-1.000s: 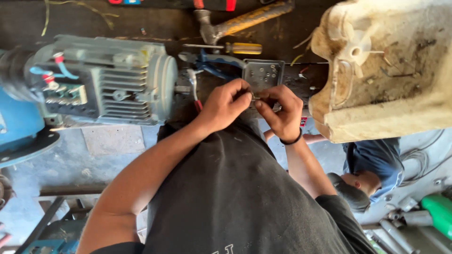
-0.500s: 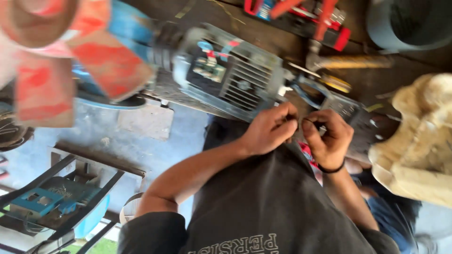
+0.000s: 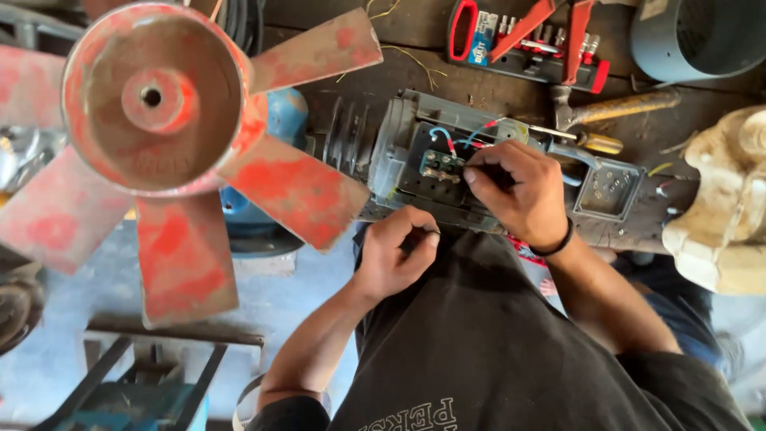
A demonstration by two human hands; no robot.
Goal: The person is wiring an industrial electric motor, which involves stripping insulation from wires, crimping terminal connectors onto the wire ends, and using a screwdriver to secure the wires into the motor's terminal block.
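Terminal block under right hand fingers, pinched together; left hand curled shut below motor.

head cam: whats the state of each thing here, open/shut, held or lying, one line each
motor terminal box: open, cover off, wires bare
terminal cover: off, lying on the bench beside the motor
right hand: fingertips at the terminals
left hand: curled at the bench edge, contents hidden
red fan: loose, lying flat
hammer: lying, unheld
screwdriver: lying, unheld
tool case: open
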